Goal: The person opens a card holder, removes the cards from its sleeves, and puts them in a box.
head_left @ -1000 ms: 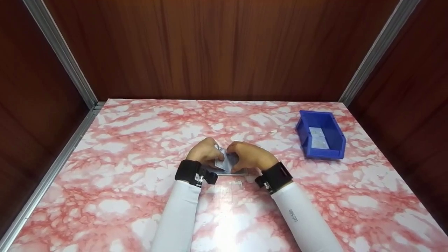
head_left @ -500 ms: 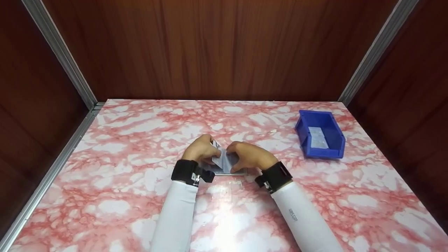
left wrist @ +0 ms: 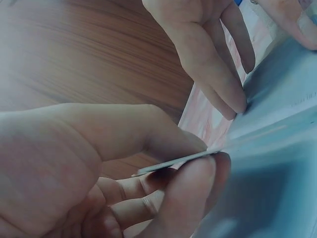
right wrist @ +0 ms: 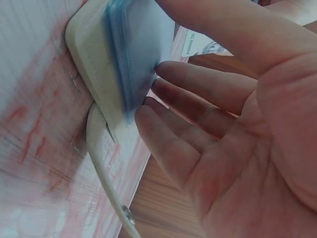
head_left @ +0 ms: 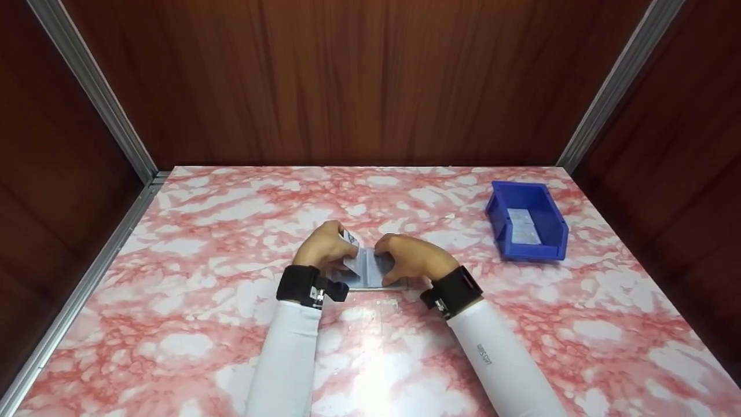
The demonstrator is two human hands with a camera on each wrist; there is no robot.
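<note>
A card holder [head_left: 371, 275] lies spread on the table, its clear bluish sleeves [right wrist: 141, 44] showing over a cream cover [right wrist: 86, 47]. From the cover hangs a narrow strap [right wrist: 105, 171] with a metal snap. My left hand [head_left: 326, 249] pinches a thin printed card [right wrist: 200, 45] between thumb and finger, tilted above the left side of the holder; the left wrist view shows the card's edge [left wrist: 173, 162]. My right hand [head_left: 419, 259] holds the right side of the holder, thumb at the near edge and fingertips at the far edge of the sleeves.
A blue plastic bin [head_left: 534, 252] stands at the right rear of the red and white marbled table [head_left: 231, 214], with white cards [head_left: 523, 226] inside. Brown wood-grain panels [head_left: 347, 87] and metal corner posts enclose the table.
My left hand has moved a little left with the card, uncovering more of the holder's middle. The right hand has stayed in place on the holder.
</note>
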